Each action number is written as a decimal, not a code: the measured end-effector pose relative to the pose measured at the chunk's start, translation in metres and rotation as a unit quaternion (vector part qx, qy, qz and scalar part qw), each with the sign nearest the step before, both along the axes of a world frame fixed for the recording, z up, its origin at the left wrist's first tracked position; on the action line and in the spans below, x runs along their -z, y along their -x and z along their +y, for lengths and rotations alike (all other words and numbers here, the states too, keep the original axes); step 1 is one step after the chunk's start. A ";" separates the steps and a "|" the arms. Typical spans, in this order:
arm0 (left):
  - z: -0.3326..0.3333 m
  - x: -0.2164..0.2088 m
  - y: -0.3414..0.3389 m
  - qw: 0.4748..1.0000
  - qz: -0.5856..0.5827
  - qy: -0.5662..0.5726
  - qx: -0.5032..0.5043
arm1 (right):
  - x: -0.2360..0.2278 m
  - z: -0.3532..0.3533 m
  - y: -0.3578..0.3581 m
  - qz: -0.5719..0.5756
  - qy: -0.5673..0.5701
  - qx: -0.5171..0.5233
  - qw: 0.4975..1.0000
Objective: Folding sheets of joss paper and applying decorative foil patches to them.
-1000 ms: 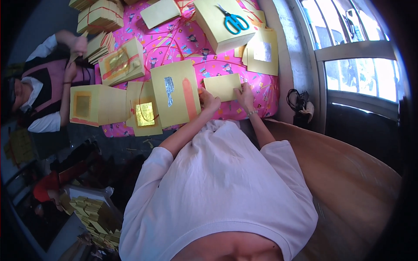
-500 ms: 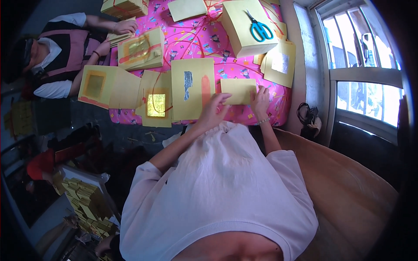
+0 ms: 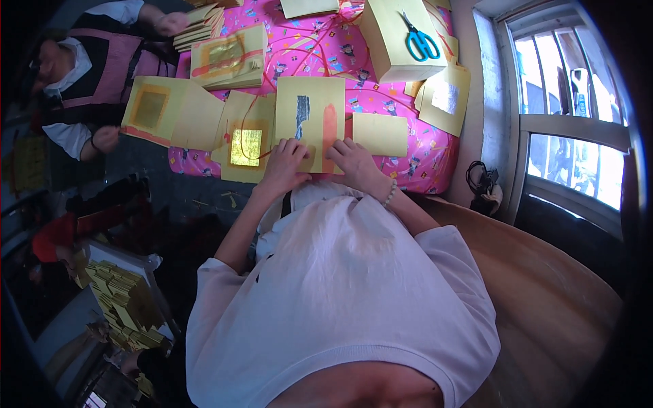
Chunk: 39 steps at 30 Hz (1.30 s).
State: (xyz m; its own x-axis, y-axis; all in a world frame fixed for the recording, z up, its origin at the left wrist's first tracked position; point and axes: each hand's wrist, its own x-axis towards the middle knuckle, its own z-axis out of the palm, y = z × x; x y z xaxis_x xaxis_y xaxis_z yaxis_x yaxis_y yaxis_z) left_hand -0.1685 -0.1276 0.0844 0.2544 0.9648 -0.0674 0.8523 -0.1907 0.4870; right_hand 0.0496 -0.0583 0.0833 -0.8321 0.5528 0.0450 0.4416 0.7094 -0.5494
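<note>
A yellow paper sheet (image 3: 287, 102) with a silver patch and a red stripe lies at the near edge of the table. Over its lower left part is my left hand (image 3: 282, 166), fingers bent on the paper and thumb by the near edge. My right hand (image 3: 357, 163), with a beaded bracelet at the wrist, has its curled fingers on the sheet's lower right, over the foot of the red stripe. Just right of it lies a smaller plain yellow stack (image 3: 382, 132). To the left, another yellow sheet (image 3: 235, 112) bears a shiny gold square (image 3: 245, 147).
Teal-handled scissors (image 3: 422, 46) rest on a tall yellow paper stack (image 3: 394, 64). Red strings (image 3: 306, 49) cross the pink patterned tablecloth (image 3: 367, 102). A co-worker (image 3: 102, 68) is at the far left beside more paper stacks. A barred window (image 3: 571, 136) is at right.
My right hand has left the small plain stack and moved left onto the patterned sheet. My left hand has shifted left to its lower part. The co-worker's hands have moved off the papers.
</note>
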 end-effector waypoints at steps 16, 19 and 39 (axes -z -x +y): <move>0.021 0.018 0.026 0.978 -0.196 0.077 -0.001 | 0.009 0.031 -0.003 0.036 0.124 -0.053 0.990; 0.024 0.020 0.028 0.969 -0.225 0.104 0.004 | 0.006 0.035 -0.002 0.033 0.159 -0.058 0.985; 0.036 -0.005 0.030 0.938 -0.314 0.126 -0.067 | -0.010 0.050 0.004 0.007 0.166 0.008 0.986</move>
